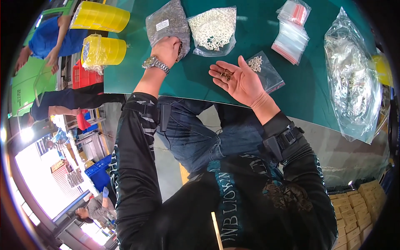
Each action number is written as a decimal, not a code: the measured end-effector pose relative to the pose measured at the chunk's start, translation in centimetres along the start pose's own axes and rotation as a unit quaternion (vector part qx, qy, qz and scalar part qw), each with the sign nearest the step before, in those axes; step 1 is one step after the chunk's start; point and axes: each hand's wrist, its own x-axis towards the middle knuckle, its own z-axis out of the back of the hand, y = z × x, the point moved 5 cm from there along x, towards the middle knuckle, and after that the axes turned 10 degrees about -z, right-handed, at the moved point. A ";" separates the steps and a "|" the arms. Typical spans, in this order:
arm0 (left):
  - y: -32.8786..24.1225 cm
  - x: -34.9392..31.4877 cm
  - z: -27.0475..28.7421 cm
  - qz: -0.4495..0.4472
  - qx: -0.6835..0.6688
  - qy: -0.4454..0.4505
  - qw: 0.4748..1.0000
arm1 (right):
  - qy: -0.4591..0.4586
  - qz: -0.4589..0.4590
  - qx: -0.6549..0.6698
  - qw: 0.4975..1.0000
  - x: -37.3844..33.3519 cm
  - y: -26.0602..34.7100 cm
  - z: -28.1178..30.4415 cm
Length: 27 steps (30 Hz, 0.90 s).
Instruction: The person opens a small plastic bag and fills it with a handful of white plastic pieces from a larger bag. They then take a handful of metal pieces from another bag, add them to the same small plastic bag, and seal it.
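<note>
My left hand (166, 51), with a metal watch at its wrist, is bent closed at the near end of a clear bag of small brown screws (168, 25). Brown pieces show at its curled fingers; the fingertips are partly hidden. Palm up, my right hand (242, 81) is spread flat with several brown screws (227, 75) lying on its fingers. Just beyond that hand lies a small zip bag (271, 75) with white plugs (255, 63) at its far end. A larger open bag of white plugs (214, 31) lies right of the screw bag.
Stacked empty zip bags (291, 39) lie at the back right of the green table (187, 85). Farther right is a large clear plastic bag (352, 79). Yellow tape rolls (102, 17) stand at the left edge. Other people are at the left; cartons (352, 212) are stacked behind right.
</note>
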 end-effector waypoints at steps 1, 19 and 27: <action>0.3 -0.3 0.3 0.003 -0.026 -0.034 0.999 | 0.002 -0.001 0.001 1.000 0.0 0.0 0.0; -5.3 -3.8 0.2 0.246 -0.586 0.008 0.772 | -0.015 0.003 -0.014 1.000 -0.3 0.1 0.1; -15.3 -5.2 2.8 -0.065 -0.413 0.027 0.908 | -0.002 0.010 -0.032 0.999 -0.5 -0.3 0.6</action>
